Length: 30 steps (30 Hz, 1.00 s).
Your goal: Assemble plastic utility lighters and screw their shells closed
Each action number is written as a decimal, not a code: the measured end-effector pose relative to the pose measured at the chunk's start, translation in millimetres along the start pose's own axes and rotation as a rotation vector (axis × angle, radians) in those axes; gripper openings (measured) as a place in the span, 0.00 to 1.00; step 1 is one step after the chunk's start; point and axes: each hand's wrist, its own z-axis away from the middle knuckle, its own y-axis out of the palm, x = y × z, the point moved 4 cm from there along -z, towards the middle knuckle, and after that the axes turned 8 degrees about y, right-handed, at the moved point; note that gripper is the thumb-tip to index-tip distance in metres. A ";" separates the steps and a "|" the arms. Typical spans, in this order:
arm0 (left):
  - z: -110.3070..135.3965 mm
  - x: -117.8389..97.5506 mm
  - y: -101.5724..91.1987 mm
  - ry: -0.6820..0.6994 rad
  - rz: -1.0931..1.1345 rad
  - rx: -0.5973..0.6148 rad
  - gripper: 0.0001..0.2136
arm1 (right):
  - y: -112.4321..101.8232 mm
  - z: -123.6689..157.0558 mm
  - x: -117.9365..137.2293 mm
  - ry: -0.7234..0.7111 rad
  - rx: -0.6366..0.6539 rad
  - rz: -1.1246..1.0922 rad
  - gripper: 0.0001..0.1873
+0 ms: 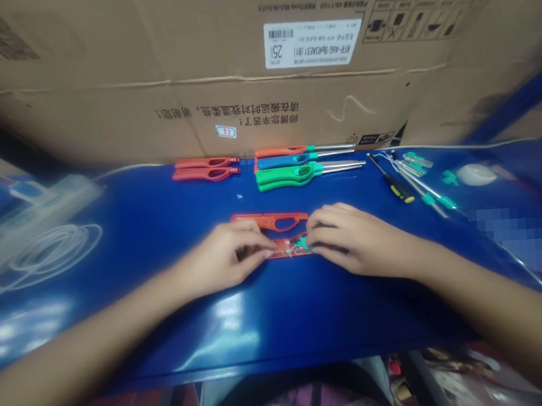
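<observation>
An opened red-orange stick lighter lies on the table between my hands. Its lower casing half (pixel 281 254) holds a teal piece (pixel 302 243) and small pale parts with thin wires. My left hand (pixel 232 251) is closed, thumb and forefinger pinching at the left end of that half. At its right end my right hand (pixel 351 238) is closed too, fingertips over the teal piece and hiding part of it. Just behind, the other casing half (pixel 269 220) lies close to the fingers of both hands.
Behind are red lighter handles (pixel 207 172) and assembled lighters, including a green one (pixel 283 176). A black-and-yellow screwdriver (pixel 399 189), metal lighter tubes (pixel 421 187) and a white round object (pixel 475 175) lie right. A coiled white cable (pixel 55 244) is left; cardboard (pixel 123 126) stands behind.
</observation>
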 end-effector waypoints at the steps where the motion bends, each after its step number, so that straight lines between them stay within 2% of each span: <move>1: 0.2 0.6 0.3 -0.004 0.000 0.001 0.09 | 0.4 0.0 -0.2 -0.001 0.002 -0.014 0.08; 9: -0.1 1.6 0.4 -0.017 0.006 0.021 0.09 | 4.2 0.3 2.0 -0.011 0.011 -0.078 0.07; 14: 0.0 1.2 0.3 -0.011 0.013 0.022 0.09 | 4.6 -0.9 -1.0 0.102 0.028 -0.129 0.03; 18: 0.5 1.2 0.6 -0.021 0.011 0.031 0.09 | 6.9 -3.4 -7.3 0.228 0.031 -0.316 0.01; 21: 0.0 0.8 0.3 -0.031 0.009 0.030 0.09 | 8.8 -3.8 -10.2 0.274 0.032 -0.408 0.03; 30: -0.3 1.6 0.6 -0.035 0.008 0.031 0.09 | -0.5 1.7 -4.7 0.134 0.103 -0.229 0.10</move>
